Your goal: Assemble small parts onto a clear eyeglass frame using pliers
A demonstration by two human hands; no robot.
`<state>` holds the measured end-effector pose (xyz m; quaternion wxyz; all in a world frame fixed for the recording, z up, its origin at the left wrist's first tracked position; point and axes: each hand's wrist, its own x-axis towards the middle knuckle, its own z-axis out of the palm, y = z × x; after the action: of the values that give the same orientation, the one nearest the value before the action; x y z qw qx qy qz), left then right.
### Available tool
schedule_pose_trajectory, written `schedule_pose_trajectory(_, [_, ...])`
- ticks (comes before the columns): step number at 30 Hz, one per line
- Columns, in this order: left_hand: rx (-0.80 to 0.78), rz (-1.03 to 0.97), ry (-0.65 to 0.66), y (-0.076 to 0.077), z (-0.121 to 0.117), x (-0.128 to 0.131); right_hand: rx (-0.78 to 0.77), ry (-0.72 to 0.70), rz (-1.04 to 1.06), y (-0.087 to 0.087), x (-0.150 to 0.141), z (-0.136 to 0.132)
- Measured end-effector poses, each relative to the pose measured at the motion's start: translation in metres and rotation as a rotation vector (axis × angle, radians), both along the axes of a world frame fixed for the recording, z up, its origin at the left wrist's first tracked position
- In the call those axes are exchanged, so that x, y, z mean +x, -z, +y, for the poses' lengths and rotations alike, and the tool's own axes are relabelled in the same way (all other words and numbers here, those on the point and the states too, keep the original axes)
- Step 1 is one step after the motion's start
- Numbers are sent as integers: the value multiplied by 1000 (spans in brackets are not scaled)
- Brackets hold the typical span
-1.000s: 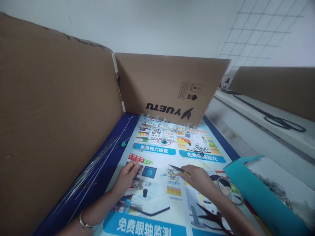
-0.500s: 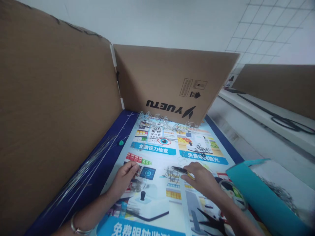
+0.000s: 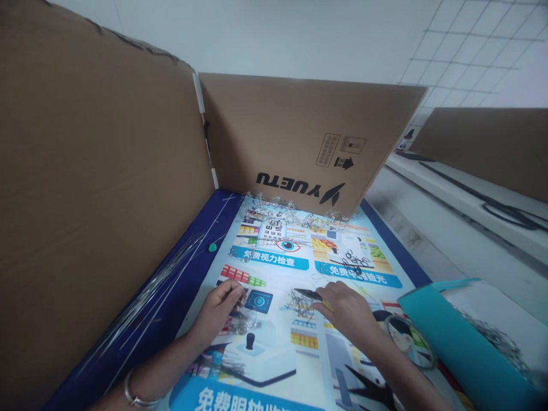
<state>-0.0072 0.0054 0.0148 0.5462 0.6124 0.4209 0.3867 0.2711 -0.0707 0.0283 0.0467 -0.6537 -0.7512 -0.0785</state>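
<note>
A printed poster (image 3: 274, 279) covers blue cloth (image 3: 171, 291); cardboard panels (image 3: 291, 131) stand at nine and twelve o'clock before a pale wall (image 3: 321, 40). At five, the right hand (image 3: 346, 311) grips pliers (image 3: 308, 294); at seven, the left hand's (image 3: 218, 308) fingers curl, whether around anything I cannot tell. Since half a second ago, the pliers have edged toward nine o'clock beside loose wires (image 3: 300, 308).

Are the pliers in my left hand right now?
No, the pliers are in the right hand, with the left hand apart from them.
</note>
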Motion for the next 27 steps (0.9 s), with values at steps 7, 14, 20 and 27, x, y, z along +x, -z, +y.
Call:
schedule_pose_trajectory(7, [-11, 7, 15, -2, 0, 0, -104, 62, 119, -17, 1, -6])
schedule_pose_trajectory(14, [8, 15, 7, -1, -1, -1, -336, 71, 194, -30, 22, -13])
schedule_pose_trajectory(20, [10, 22, -9, -1, -2, -1, -101, -148, 15, -33, 29, -19])
schedule_pose_trajectory(27, [3, 31, -11, 0, 0, -1, -9, -314, -220, -38, 19, -19])
